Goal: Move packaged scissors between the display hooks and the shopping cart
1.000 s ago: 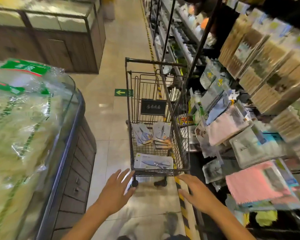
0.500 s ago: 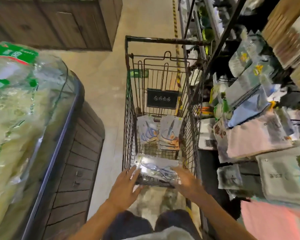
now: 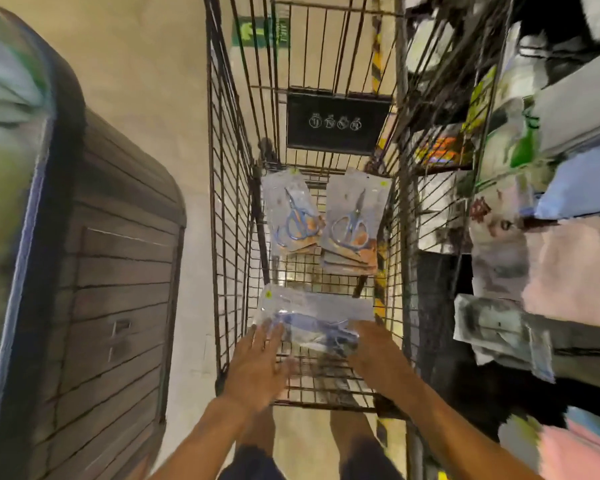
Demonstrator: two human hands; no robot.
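Both bare forearms reach down into the black wire shopping cart [image 3: 229, 202]. The left hand [image 3: 257, 368] lies with its fingers spread and fairly straight, the fingertips resting on the near left corner of a clear plastic pack of blue-handled scissors [image 3: 312, 317] that lies flat and crosswise on the cart's mesh floor. The right hand [image 3: 374, 355] sits at the pack's near right edge; its fingers are blurred, so whether they curl under the pack or only touch it cannot be told. The pack is at the near end of the cart, between the two hands.

Farther along the floor, a second flat pack of blue-and-orange scissors [image 3: 291, 213] lies by the left wall, and just beside it a small stack of similar scissor packs [image 3: 355, 223] lies by the right wall (the top one overlapping the ones below). Behind them a black sign plate with white symbols [image 3: 336, 123] hangs on the cart's far end. To the right stand display racks of packaged goods [image 3: 499, 327], with pink cloths [image 3: 575, 271]; to the left, a dark wood-slatted counter [image 3: 118, 271].
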